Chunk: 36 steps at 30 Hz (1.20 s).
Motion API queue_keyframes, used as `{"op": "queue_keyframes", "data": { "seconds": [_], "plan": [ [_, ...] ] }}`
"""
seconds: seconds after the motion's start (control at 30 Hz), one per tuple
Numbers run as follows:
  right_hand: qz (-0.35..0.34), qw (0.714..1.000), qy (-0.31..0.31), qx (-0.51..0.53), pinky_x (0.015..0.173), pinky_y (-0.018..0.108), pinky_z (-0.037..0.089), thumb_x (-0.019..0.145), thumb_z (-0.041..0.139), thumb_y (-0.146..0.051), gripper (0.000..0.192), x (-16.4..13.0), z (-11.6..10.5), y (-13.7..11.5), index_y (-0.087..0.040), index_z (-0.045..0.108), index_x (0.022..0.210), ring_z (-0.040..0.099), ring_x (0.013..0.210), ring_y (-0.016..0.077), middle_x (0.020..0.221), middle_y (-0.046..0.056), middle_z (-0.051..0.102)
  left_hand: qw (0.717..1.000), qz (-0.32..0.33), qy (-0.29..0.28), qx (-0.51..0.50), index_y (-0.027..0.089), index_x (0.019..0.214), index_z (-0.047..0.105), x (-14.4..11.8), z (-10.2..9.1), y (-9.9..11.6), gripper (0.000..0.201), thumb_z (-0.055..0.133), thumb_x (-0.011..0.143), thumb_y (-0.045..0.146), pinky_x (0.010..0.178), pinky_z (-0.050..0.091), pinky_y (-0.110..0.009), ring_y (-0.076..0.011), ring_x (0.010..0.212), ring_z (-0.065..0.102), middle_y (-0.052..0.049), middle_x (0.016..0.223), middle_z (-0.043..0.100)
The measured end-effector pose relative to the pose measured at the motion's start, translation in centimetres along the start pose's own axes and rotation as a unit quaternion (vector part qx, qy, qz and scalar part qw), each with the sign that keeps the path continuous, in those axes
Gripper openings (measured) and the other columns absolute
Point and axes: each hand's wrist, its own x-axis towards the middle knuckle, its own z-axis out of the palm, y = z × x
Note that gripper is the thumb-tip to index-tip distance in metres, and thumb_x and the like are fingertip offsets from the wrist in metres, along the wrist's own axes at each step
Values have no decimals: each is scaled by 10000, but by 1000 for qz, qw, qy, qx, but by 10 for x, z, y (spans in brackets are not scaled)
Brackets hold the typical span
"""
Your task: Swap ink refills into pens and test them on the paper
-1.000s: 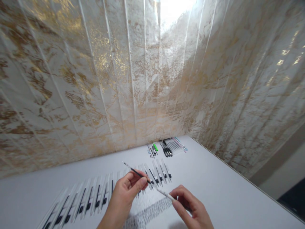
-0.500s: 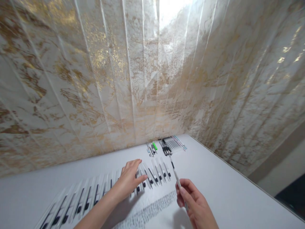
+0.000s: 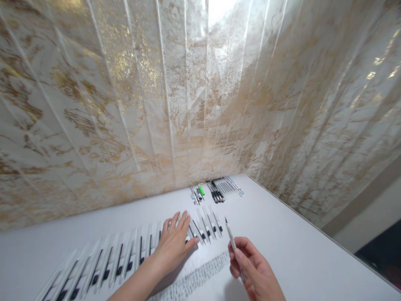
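My right hand (image 3: 250,271) grips a slim white pen (image 3: 232,241) with a dark tip that points up and away from me, above the white table (image 3: 282,234). My left hand (image 3: 173,242) lies flat, fingers spread, on a long row of clear-wrapped pens (image 3: 119,259) laid side by side across the table. Its fingertips rest near the right end of that row (image 3: 208,223). Nothing is held in the left hand.
A small group of loose pens (image 3: 216,193), a green-capped item (image 3: 202,190) and a clear pack of refills (image 3: 230,187) lie at the back corner. A printed sheet (image 3: 200,278) lies under my hands. Marbled gold-white wall panels (image 3: 156,104) enclose the table at the back and right.
My left hand let go of the thin black refill and came down flat on the row of wrapped pens. My right hand turned the white pen upright and drew it slightly nearer.
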Motion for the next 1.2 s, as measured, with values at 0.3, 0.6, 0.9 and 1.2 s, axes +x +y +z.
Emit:
{"op": "queue_keyframes", "data": {
  "seconds": [0.3, 0.6, 0.9, 1.2],
  "plan": [
    [10, 1000, -5, 10, 505, 199, 333, 647, 837, -479, 382, -1, 4, -4, -167, 695, 815, 462, 505, 66, 647, -14, 625, 1000, 9, -19, 22, 129, 1471, 302, 9, 1, -2, 666, 418, 910, 467, 1141, 190, -527, -337, 1444, 179, -79, 1576, 225],
    [9, 1000, 5, 12, 496, 199, 324, 631, 843, -487, 399, -1, 4, -1, -169, 682, 811, 462, 502, 71, 644, -11, 628, 999, -22, -1, 41, 71, 1432, 375, -2, 1, -13, 664, 434, 904, 470, 1141, 186, -527, -340, 1448, 159, -153, 1576, 218],
    [3, 1000, 4, 9, 490, 193, 327, 631, 843, -490, 403, 0, 2, 0, -167, 687, 815, 462, 499, 68, 646, -8, 636, 999, -16, 6, 37, 78, 1449, 341, 1, 1, -7, 673, 487, 876, 398, 1138, 209, -531, -344, 1440, 189, -149, 1570, 242],
    [1, 1000, -1, 4, 501, 201, 323, 629, 843, -494, 398, 0, 4, -3, -168, 690, 800, 457, 514, 75, 643, -6, 630, 999, 7, 36, 34, 127, 1413, 413, -3, 1, -3, 586, 510, 880, 350, 1126, 233, -541, -336, 1434, 215, -140, 1560, 288]
  ]
}}
